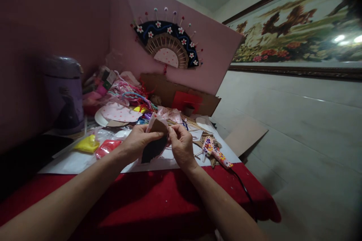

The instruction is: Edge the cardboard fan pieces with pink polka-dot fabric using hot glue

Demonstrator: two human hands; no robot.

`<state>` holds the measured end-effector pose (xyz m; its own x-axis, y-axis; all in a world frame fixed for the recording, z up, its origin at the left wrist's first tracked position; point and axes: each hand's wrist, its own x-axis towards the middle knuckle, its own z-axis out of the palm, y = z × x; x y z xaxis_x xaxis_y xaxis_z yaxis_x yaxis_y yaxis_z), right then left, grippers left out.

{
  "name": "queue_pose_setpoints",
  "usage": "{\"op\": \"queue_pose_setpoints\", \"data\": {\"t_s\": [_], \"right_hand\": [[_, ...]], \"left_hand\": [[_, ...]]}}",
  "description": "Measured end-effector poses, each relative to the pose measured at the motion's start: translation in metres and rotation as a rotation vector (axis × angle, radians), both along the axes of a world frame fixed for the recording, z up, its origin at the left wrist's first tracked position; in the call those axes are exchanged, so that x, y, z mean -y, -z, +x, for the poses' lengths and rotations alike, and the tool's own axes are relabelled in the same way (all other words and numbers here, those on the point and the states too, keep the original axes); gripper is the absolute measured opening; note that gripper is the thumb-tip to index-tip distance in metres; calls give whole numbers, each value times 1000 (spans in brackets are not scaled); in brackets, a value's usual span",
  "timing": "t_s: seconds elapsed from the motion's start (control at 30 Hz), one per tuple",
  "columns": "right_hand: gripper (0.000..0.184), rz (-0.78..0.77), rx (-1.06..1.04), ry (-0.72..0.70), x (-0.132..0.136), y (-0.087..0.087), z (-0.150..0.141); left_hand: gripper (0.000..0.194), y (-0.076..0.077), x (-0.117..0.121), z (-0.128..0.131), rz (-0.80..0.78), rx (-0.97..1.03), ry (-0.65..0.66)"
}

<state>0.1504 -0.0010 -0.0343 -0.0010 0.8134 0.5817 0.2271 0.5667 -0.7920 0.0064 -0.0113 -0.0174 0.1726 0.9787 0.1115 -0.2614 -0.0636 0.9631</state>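
Above the white work surface (68, 163), my left hand (136, 140) is closed on a cardboard piece (157, 127). The piece is tilted, brown at the top and dark lower down, with pink material along its edges. My right hand (182, 146) pinches the piece's right edge between thumb and fingers; exactly what lies between those fingertips is hidden. Just right of my right hand lies a glue gun (216, 153) with a floral pattern. Left of my left hand are a yellow packet (87, 144) and a red packet (106, 148).
A pink dotted half-round (120, 113) lies behind my left hand, near a heap of coloured strands (127, 90). A purple canister (63, 95) stands at left. A decorated fan (169, 41) hangs on the pink panel (203, 56). The gun's cord (245, 188) crosses the red cloth (158, 203).
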Motion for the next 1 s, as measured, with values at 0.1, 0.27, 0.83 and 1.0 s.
{"op": "queue_pose_setpoints", "data": {"t_s": [0.1, 0.27, 0.83, 1.0], "right_hand": [[22, 3, -4, -11, 0, -2, -1], [25, -117, -122, -140, 1, -7, -1], [17, -175, -45, -15, 3, -9, -1], [14, -196, -65, -15, 4, -10, -2]], "left_hand": [[21, 0, 0, 0, 13, 26, 11], [22, -1, 1, 0, 12, 25, 0], [23, 2, 0, -2, 46, 1, -30], [24, 1, -1, -1, 36, -9, -48]]}}
